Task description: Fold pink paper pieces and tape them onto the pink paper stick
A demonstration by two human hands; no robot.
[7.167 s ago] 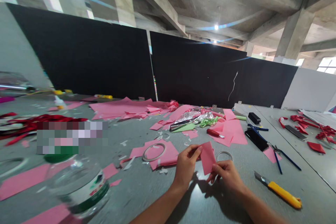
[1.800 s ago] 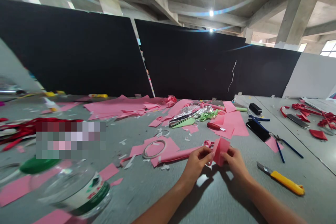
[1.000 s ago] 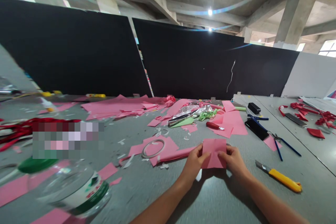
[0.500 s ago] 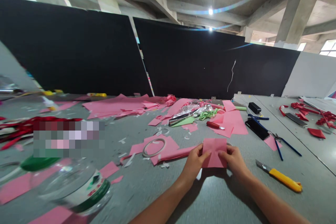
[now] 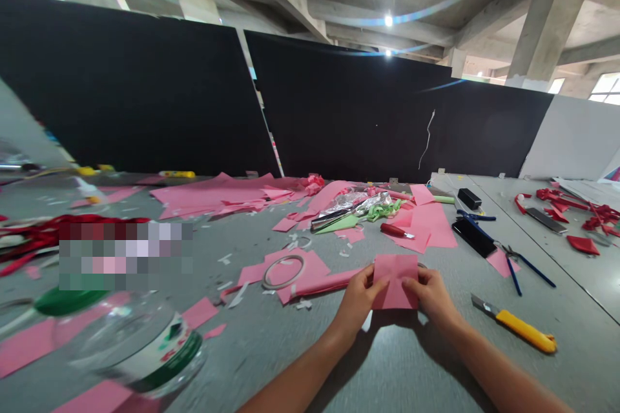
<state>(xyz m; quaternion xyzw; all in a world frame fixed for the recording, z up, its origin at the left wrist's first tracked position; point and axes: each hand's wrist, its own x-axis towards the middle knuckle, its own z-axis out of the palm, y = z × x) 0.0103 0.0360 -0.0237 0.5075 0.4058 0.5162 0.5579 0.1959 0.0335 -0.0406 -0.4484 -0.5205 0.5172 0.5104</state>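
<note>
A small square of pink paper (image 5: 396, 271) is held up between both hands, just above the grey table (image 5: 271, 361). My left hand (image 5: 359, 293) pinches its left edge, thumb across the front and fingers behind. On the opposite edge, my right hand (image 5: 433, 293) grips it the same way. A faint crease shows across the paper's middle. Left of my left hand lies a rolled pink paper strip (image 5: 322, 286), with a tape ring (image 5: 284, 271) resting on pink sheets beside it. To the right of my right hand is a yellow utility knife (image 5: 526, 330), its blade pointing left.
A large clear bottle (image 5: 130, 342) with a green cap lies at front left. Blue-handled pliers (image 5: 527, 268), a black phone (image 5: 473, 237) and a red-handled knife (image 5: 394, 230) lie beyond my hands. Pink sheets (image 5: 217, 197) and scraps spread toward the black partition (image 5: 349, 110).
</note>
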